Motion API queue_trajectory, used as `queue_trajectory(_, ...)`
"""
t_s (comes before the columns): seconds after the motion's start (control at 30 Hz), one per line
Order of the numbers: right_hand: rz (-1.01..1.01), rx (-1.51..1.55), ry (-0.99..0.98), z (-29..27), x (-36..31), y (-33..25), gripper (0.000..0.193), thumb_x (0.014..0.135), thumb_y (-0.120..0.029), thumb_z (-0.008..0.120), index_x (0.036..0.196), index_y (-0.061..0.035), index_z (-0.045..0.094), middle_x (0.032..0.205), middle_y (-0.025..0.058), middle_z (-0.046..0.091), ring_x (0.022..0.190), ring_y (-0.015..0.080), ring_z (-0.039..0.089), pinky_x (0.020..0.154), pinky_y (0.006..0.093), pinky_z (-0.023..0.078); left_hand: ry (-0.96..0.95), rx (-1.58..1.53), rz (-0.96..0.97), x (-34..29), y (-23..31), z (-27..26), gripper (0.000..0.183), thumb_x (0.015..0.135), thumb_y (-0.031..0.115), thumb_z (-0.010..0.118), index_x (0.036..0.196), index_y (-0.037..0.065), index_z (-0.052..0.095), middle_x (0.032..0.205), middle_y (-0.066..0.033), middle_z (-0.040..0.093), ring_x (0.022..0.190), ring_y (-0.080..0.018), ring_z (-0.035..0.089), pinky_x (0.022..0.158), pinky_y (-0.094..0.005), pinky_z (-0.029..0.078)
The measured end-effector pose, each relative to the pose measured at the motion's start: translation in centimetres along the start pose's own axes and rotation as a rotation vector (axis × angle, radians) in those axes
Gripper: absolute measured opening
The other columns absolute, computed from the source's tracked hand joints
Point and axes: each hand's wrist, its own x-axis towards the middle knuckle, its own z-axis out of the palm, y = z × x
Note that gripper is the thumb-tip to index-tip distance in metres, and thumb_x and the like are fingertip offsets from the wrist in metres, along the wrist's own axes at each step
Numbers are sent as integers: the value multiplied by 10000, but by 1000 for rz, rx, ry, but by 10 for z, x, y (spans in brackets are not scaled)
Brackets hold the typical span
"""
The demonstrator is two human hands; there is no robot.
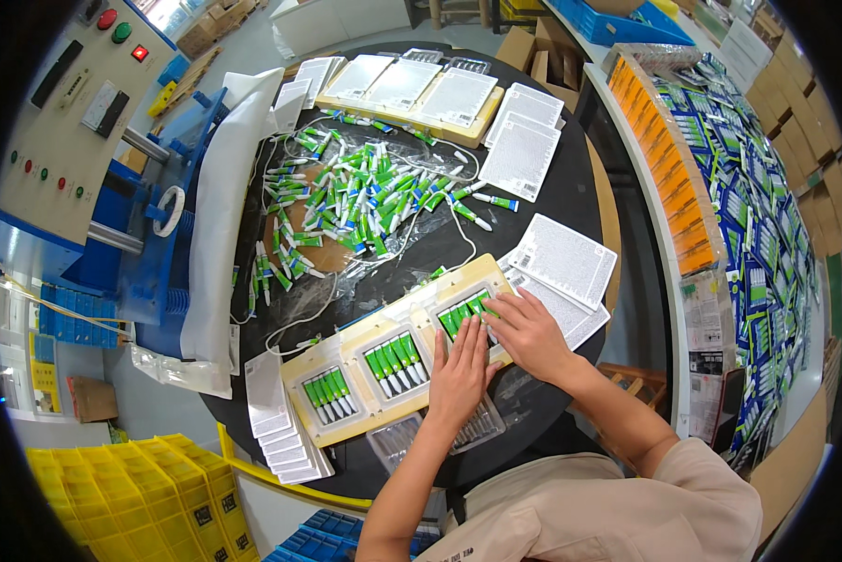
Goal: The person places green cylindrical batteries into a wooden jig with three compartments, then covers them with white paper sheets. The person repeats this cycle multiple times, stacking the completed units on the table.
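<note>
A cream three-cavity fixture [398,316] lies slantwise on the round black table. Each cavity holds a row of small green-and-white tubes [398,363] set side by side. My left hand [458,379] lies with its fingers stretched over the near part of the right-hand cavity. From the right, my right hand [531,332] reaches over the same cavity, fingers extended at the tubes' far ends. The fingers partly cover those tubes. Clear plastic blister shells [398,440] sit under my left forearm. Beyond the fixture spreads a loose pile of similar tubes [374,197].
White printed cards [563,262] overlap at the right, another stack [285,426] at the left. A second fixture [485,125] bearing cards stands at the back. A blue press [149,272] flanks the table. Yellow crates [140,487] stand lower left; packed goods [739,215] fill the right bench.
</note>
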Motion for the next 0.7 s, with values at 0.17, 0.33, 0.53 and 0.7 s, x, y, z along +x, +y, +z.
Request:
queue_trajectory(0.17,-24,-39,-124,3,-5,3,319,940,-175,643,1227,-38,674,1345,78,632,1340,261,519,1194,516,307,5,14,18,-2,-3,4,674,897,342,721,1439,6,504,1537,-123,480,1457,-245,417,1220,-592,223)
queue_trajectory(0.33,-59,-45,-166,3,-9,9,352,958,-202,640,1272,-43,657,1402,73,605,1389,246,479,1209,518,284,7,-3,26,-1,-4,6,678,899,338,722,1442,0,497,1552,-139,453,1458,-260,415,1222,-598,207)
queue_trajectory(0.53,-8,8,-141,1,-8,10,415,969,-222,630,1341,-42,603,1481,88,542,1427,246,444,1222,497,272,6,-26,-106,-5,0,-2,775,909,397,696,1492,-31,417,1593,-196,377,1496,-316,344,1228,-592,166)
queue_trajectory(0.7,-1,-40,-206,3,-11,6,468,955,-220,643,1377,-31,568,1509,115,508,1452,265,415,1224,500,266,-50,65,-101,-6,-1,-5,824,916,497,650,1494,-43,420,1593,-185,384,1511,-285,322,1225,-588,174)
